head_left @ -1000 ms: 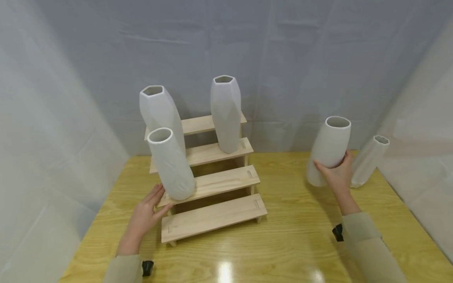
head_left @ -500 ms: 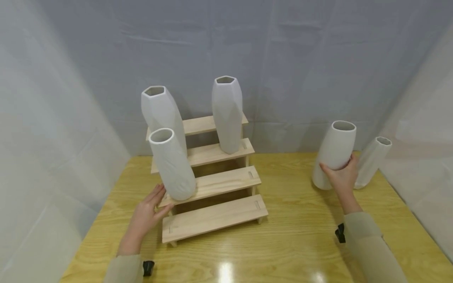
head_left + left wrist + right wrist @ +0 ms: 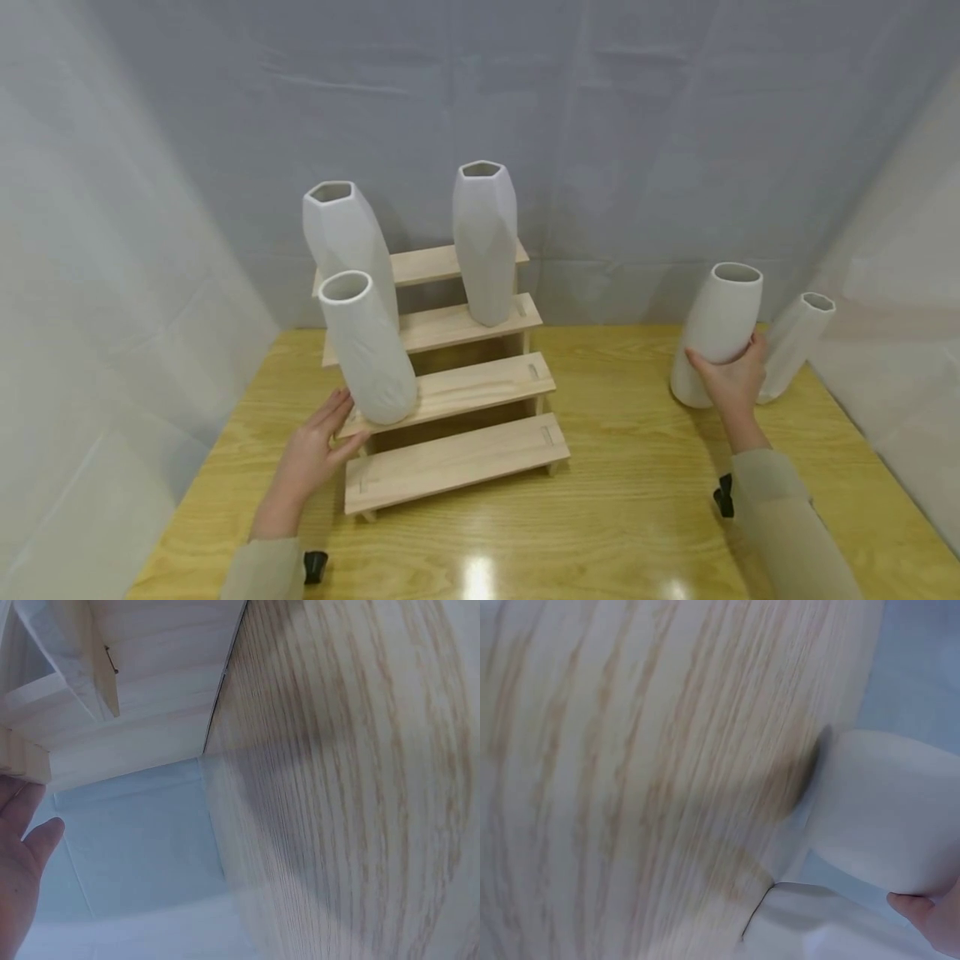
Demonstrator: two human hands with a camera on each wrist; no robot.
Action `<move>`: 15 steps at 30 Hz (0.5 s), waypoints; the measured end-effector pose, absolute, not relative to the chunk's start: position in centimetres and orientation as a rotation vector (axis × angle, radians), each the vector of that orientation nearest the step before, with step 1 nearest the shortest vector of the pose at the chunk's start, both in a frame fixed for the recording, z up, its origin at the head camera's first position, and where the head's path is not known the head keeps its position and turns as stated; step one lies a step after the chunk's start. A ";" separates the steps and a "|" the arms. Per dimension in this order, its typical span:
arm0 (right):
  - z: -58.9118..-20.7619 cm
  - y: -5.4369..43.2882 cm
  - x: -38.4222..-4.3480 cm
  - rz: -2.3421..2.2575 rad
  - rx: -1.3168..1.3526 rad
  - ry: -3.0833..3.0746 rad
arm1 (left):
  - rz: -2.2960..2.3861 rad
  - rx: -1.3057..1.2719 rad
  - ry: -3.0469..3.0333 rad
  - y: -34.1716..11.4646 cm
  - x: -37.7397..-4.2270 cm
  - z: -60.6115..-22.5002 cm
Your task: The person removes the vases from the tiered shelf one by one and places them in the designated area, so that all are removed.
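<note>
My right hand [image 3: 733,379] grips a smooth white vase [image 3: 722,321] with a round mouth, at the right side of the table. In the right wrist view the vase [image 3: 892,814] has its base close to the tabletop; whether it touches is unclear. Just right of it stands a slimmer white vase [image 3: 797,346] with a wavy rim. My left hand [image 3: 309,454] touches the left end of a wooden tiered stand [image 3: 480,387], fingers fairly straight. Beside those fingers a textured white vase [image 3: 367,350] stands on the second tier from the front.
Two faceted white vases stand farther back on the stand, one at left [image 3: 348,237] and one at right [image 3: 486,242]. The stand's lowest tier [image 3: 457,467] faces me. Grey cloth [image 3: 600,167] hangs behind the wooden table [image 3: 615,517], with pale sheets at both sides.
My right hand has moved right and slightly nearer with the smooth vase, lowering it next to the slim vase. The left hand stays at the stand.
</note>
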State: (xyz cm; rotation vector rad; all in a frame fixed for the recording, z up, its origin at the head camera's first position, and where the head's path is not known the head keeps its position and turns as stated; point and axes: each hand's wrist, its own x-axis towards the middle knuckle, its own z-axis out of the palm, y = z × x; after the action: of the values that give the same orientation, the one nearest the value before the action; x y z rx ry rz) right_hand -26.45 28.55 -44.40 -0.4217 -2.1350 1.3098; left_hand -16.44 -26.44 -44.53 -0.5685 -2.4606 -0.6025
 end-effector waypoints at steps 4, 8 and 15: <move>-44.6 28.7 -26.4 1.324 -0.445 -2.143 | -0.599 -0.576 -2.455 -26.5 -16.4 -44.6; -44.7 28.8 -26.3 1.332 -0.450 -2.146 | -0.598 -0.572 -2.463 -26.5 -16.4 -44.6; -44.8 29.0 -26.2 1.314 -0.425 -2.164 | -0.618 -0.532 -2.512 -26.4 -16.4 -44.5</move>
State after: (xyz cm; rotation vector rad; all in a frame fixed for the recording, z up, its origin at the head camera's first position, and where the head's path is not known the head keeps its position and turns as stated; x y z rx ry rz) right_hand -26.17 28.97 -44.77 -0.4251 -2.1637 1.3141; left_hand -16.41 -26.44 -44.48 -0.5324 -2.5117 -0.6176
